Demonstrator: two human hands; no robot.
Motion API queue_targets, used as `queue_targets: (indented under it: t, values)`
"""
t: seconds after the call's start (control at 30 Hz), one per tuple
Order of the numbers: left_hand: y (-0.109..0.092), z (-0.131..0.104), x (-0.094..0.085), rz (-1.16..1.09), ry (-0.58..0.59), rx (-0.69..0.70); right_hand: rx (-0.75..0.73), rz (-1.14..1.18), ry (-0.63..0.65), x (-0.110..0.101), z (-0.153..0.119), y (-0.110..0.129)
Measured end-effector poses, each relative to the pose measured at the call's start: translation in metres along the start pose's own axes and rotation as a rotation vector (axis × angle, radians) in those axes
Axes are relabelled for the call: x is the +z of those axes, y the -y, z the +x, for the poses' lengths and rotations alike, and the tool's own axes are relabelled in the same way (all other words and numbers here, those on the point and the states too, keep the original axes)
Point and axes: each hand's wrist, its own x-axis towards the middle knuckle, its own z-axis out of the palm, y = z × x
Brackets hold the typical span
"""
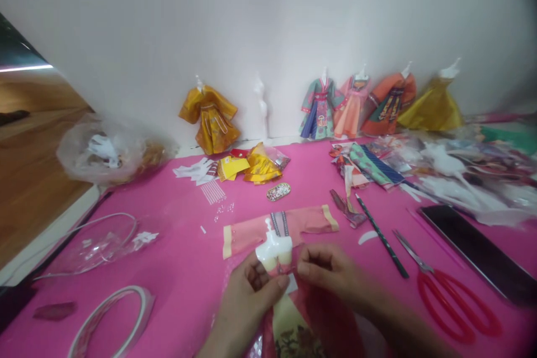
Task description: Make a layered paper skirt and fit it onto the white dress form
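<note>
A small white mannequin torso wears a pink and cream bodice, with a red and cream skirt hanging below it. My left hand grips its left side, the thumb lying across the waist near a small white patch. At the bodice's right edge, my right hand has thumb and forefinger pinched together; what is between them is too small to make out. Just beyond the torso, a pink doll jacket with cream cuffs lies spread flat, partly covered by the torso.
Red-handled scissors, a dark pencil and a black phone lie at right. A tape roll sits front left. Dressed mannequins, including a gold-robed one, line the wall. Fabric pieces and a plastic bag lie further back.
</note>
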Motion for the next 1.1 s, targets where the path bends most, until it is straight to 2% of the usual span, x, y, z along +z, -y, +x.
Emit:
queue_targets:
  t: [0.17,0.3,0.53,0.8,0.97,1.1]
  values:
    - [0.000,-0.001,0.003,-0.049,0.004,-0.015,0.076,0.123,0.022,0.001,-0.002,0.000]
    - [-0.003,-0.002,0.006,-0.103,0.022,-0.038,0.133,0.092,-0.019,0.001,-0.003,-0.002]
    - [0.000,-0.001,0.003,-0.127,0.012,-0.086,0.123,0.175,-0.006,0.004,0.000,-0.001]
    - [-0.001,-0.002,0.004,-0.150,-0.016,-0.098,0.099,0.119,-0.014,0.004,0.000,-0.001]
    - [-0.003,-0.002,0.003,-0.160,-0.018,-0.130,0.097,0.188,-0.011,0.006,0.000,-0.009]
    - [-0.002,0.000,-0.001,-0.101,0.003,-0.119,0.091,0.138,0.002,0.004,-0.001,-0.002]
